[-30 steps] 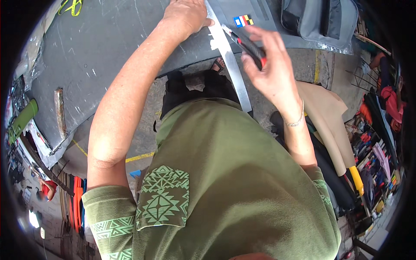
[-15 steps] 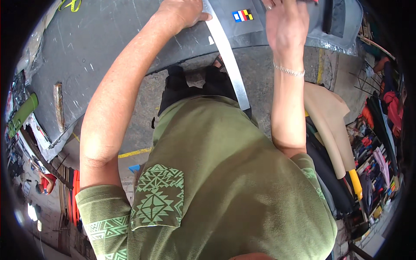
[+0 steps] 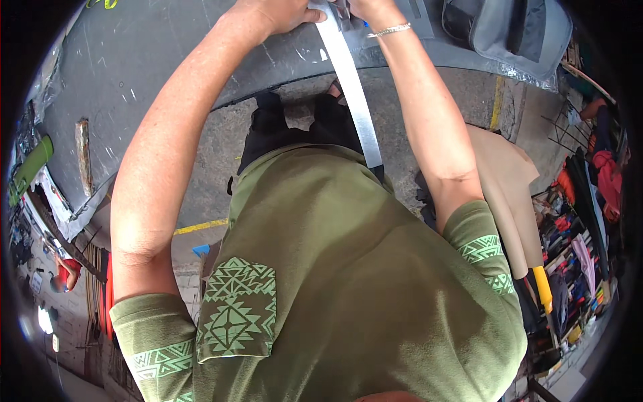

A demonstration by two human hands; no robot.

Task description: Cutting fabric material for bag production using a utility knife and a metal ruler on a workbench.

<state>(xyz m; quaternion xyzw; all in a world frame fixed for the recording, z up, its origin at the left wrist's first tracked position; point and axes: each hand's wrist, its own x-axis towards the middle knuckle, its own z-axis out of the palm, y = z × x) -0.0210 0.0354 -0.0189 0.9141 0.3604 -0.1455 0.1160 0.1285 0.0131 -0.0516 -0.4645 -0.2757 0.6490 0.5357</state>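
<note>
A long silvery metal straightedge [image 3: 353, 94] runs from the top edge across the grey worktable [image 3: 167, 74] and sticks out past its near edge toward my body. My left hand [image 3: 284, 13] presses on the straightedge's left side, its thumb lying against the metal. Just right of the straightedge, my right hand [image 3: 374, 9], with a chain bracelet at the wrist, is bent in with its fingers closed. The top edge cuts off its fingertips, and what they hold cannot be made out. Some crumpled grey sheet [image 3: 343, 13] shows between the hands.
A grey padded piece with a black strip [image 3: 519, 40] lies at the table's right. A wooden stick [image 3: 84, 157] rests at the left. Beige sheet material [image 3: 502, 181] and a crowded heap of coloured fabrics [image 3: 576, 248] stand to the right. Another person [image 3: 67, 273] is far left.
My right hand has swung left, from over the grey material to beside the straightedge. The padded piece has shifted slightly right. My left hand stays on the straightedge.
</note>
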